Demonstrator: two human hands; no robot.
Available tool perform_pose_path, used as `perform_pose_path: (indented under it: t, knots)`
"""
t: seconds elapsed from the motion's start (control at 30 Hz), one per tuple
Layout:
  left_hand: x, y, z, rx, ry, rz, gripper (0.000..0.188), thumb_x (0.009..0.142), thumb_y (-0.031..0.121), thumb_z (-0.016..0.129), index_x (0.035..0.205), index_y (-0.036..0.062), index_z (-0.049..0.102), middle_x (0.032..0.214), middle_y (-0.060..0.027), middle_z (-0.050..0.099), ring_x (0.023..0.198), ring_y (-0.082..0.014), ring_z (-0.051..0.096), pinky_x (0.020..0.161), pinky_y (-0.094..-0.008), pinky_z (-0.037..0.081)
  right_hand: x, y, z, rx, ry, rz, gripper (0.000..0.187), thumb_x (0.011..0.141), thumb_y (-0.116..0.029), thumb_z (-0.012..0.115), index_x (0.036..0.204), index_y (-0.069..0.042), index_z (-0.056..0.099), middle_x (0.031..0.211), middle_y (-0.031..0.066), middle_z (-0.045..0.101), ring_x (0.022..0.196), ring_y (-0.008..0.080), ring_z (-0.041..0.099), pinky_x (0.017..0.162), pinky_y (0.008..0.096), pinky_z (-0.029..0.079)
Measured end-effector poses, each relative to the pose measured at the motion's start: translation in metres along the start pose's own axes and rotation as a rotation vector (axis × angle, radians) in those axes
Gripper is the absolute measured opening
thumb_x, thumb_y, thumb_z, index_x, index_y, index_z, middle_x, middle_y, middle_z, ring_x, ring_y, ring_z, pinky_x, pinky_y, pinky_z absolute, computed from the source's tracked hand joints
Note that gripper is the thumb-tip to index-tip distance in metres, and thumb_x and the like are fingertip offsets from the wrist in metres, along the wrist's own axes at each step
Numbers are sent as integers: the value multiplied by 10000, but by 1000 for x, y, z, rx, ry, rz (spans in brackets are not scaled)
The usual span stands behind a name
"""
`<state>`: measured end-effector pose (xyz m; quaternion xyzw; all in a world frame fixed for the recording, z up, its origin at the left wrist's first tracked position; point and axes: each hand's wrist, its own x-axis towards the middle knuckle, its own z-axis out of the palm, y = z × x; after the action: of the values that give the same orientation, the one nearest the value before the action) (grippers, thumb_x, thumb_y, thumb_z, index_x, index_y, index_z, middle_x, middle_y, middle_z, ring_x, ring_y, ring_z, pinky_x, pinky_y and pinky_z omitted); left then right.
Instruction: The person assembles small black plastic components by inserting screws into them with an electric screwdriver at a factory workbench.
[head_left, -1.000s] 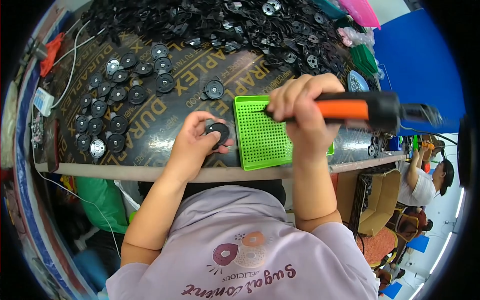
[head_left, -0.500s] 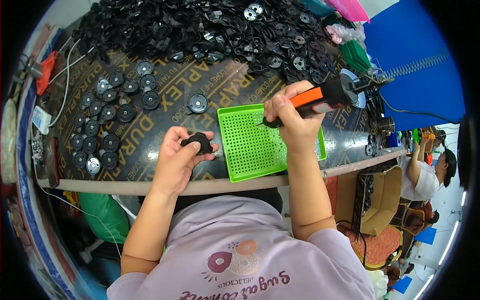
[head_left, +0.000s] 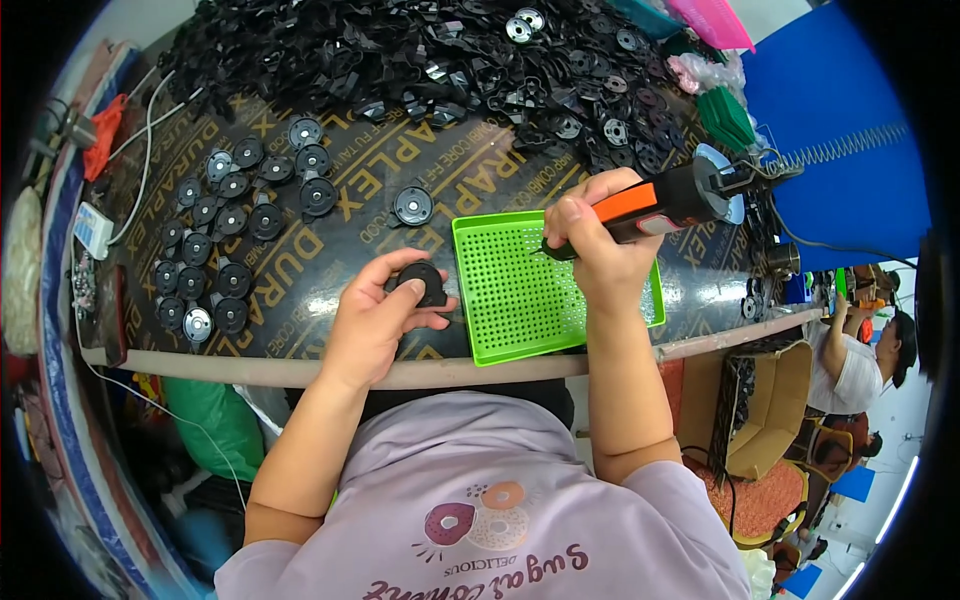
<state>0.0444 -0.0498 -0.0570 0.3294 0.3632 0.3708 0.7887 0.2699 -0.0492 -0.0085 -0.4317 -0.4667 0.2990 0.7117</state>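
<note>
My left hand [head_left: 378, 318] is closed on a black round plastic part [head_left: 424, 286], thumb across its face, just left of a green perforated tray [head_left: 463, 290]. The part's round side faces up. Above the tray, my right hand [head_left: 600, 232] grips a black and orange electric screwdriver [head_left: 660, 207], its thin tip pointing left over the tray. A single black disc part with a metal centre [head_left: 412, 205] lies on the table beyond my left hand.
A large heap of black plastic parts [head_left: 400, 60] covers the far table. Several round parts [head_left: 232, 220] lie grouped at the left. A coiled spring [head_left: 840, 145] reaches toward the screwdriver's rear. Cardboard box [head_left: 770, 410] stands below right; another person [head_left: 850, 360] sits beyond.
The black part in my left hand has turned, so more of its round face shows. My right hand still holds the screwdriver over the tray. The whole view has shifted slightly.
</note>
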Motion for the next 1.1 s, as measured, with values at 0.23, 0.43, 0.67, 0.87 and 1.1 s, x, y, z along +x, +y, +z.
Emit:
perform_pose_path:
  t: [0.23,0.43,0.67,0.87,1.1]
  knots:
    - [4,-4,-1,-25,20,-61,308,926,42,522,1228,-5,483,1070,-153,627,866,-271,686,666,-307,586,2,-30,5,402,-112,1,98,875,-66,543,893,-66,446,651,72,485,540,185,498,584,353,466]
    - [4,-1,3,39,27,-75,304,926,60,533,1213,-28,482,1046,-133,631,840,-241,690,639,-276,580,-9,-24,52,514,-269,-27,146,854,-32,588,886,-54,447,646,82,512,530,175,518,575,351,480]
    - [3,4,7,71,52,-85,302,922,60,543,1204,-39,495,942,-126,650,768,-188,687,591,-255,568,-14,-11,66,388,-333,-46,251,789,77,653,890,-44,457,677,75,566,576,135,559,606,307,512]
    - [5,4,5,79,40,-85,311,920,64,545,1208,-42,494,937,-125,651,762,-178,686,586,-250,563,-14,-8,67,380,-336,-50,256,787,76,658,892,-39,455,673,73,562,575,129,553,584,288,505]
    - [6,1,4,104,35,-84,308,912,52,544,1201,-46,502,938,-122,651,749,-170,682,579,-245,554,-15,-5,71,451,-395,-56,263,784,92,653,891,-38,451,678,73,567,571,122,547,565,288,497]
